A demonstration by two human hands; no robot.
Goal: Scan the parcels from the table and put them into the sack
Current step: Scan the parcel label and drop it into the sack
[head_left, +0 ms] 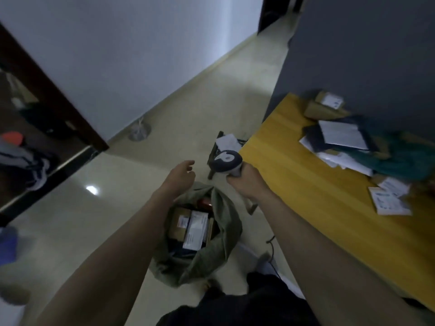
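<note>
An olive-green sack stands open on the floor below me, with several labelled parcels inside. My left hand hovers over the sack's mouth, fingers apart and holding nothing. My right hand grips a grey and dark handheld scanner just left of the yellow table. More parcels lie on the table at the right: a brown box, a dark mailer with a white label, white envelopes and a teal bag.
A small dark stool with a white parcel on it stands past the sack, against the table's corner. A dark doorway with shoes opens at the left. A grey partition backs the table. A cable trails on the floor.
</note>
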